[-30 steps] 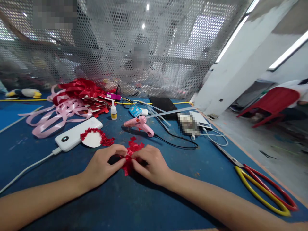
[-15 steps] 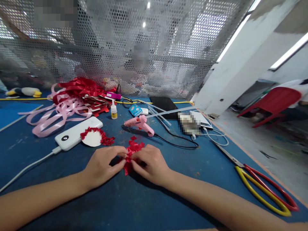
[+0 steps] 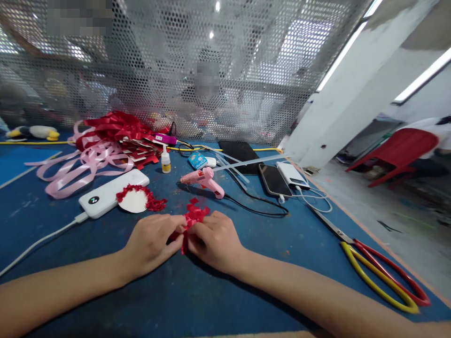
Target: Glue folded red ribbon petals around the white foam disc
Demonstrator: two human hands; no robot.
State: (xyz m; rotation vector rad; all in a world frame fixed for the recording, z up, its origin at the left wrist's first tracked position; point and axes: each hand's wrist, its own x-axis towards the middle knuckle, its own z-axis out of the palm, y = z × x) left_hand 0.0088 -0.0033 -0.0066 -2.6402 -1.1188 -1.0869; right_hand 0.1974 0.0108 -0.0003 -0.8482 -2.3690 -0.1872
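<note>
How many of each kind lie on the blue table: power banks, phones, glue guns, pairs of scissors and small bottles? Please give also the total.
Power banks: 2
Phone: 1
Glue gun: 1
Pair of scissors: 1
Small bottle: 1
Total: 6

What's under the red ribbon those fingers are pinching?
The blue table shows around the red ribbon. Right underneath, I can't tell: the ribbon, left hand and right hand cover that spot.

hands (image 3: 150, 244) (image 3: 218, 241) 2 | power banks (image 3: 109, 195) (image 3: 291, 173) 2 | phone (image 3: 275, 180) 1 | scissors (image 3: 378, 267) 1
</note>
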